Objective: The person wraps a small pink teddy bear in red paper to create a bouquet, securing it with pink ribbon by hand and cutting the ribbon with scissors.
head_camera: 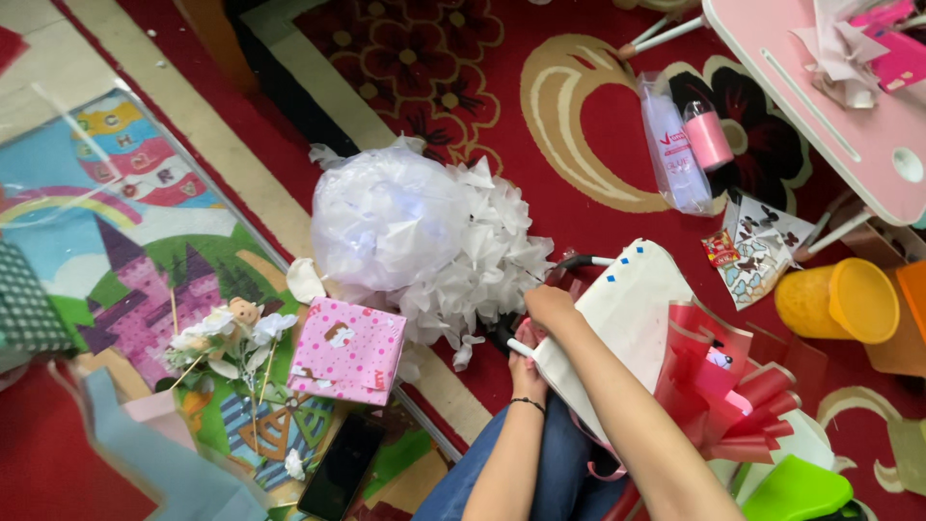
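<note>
Fingers of both hands, left hand (526, 362) and right hand (550, 307), grasp a white card sheet (632, 309), mid-craft, paper-petal pile (463, 260) at ten o'clock.

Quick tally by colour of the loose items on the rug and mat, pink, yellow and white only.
Pink: 2, the pink spotted gift box and the pink-capped bottle
Yellow: 1, the yellow plastic cup
White: 1, the heap of white tissue flowers
Total: 4

Glossy red ribbon bow (719, 391), crinkled white tissue paper (477, 260), patterned woven carpet (463, 77)
</note>
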